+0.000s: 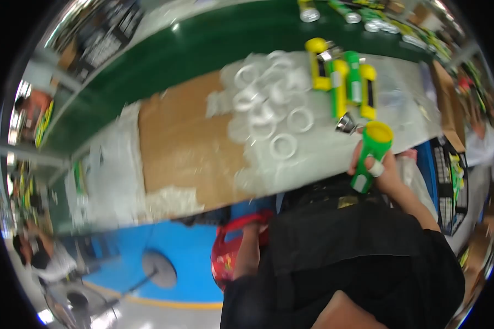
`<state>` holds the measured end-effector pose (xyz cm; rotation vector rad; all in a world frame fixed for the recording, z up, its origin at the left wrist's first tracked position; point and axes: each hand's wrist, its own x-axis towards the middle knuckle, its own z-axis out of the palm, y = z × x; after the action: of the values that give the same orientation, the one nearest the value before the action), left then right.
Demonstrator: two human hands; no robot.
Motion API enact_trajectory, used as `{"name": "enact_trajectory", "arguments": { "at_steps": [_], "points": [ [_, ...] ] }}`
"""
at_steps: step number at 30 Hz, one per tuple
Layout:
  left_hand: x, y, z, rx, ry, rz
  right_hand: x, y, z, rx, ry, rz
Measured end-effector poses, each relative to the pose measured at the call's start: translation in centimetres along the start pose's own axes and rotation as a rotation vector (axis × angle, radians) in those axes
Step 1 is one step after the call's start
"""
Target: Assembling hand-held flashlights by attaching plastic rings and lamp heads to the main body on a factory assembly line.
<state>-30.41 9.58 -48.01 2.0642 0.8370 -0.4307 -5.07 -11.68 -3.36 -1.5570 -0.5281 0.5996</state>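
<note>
My right hand (388, 174) is closed around a green flashlight body (362, 170) with a wide yellow open end that points up and away from me. Just beyond it on the table lie several yellow and green flashlight bodies (354, 77) and a shiny silver reflector cup (346, 124). Many white plastic rings (284, 146) are heaped left of them on clear plastic sheeting. Below the table edge, my left hand (252, 227) reaches down at a red bag or container (225, 249); its fingers are blurred and mostly hidden.
A flattened brown cardboard sheet (189, 131) covers the middle of the green table (112, 104). More flashlights (352, 17) line the far right edge. A black crate (450, 186) stands at the right. A round grey base (159, 268) rests on the blue floor. Other people sit at both sides.
</note>
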Motion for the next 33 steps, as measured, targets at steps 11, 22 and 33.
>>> {"name": "enact_trajectory", "arguments": {
  "at_steps": [11, 22, 33],
  "points": [
    [-11.3, 25.4, -22.6, 0.090, -0.371, 0.591, -3.0, -2.1, -4.6, 0.160, 0.088, -0.127],
    [-13.3, 48.9, -17.3, -0.799, -0.069, 0.982, -3.1, -0.8, -10.4, 0.227, -0.111, -0.166],
    [-14.2, 55.4, -13.5, -0.191, 0.113, 1.445, -5.4, 2.5, -13.8, 0.139, -0.019, -0.216]
  ]
}}
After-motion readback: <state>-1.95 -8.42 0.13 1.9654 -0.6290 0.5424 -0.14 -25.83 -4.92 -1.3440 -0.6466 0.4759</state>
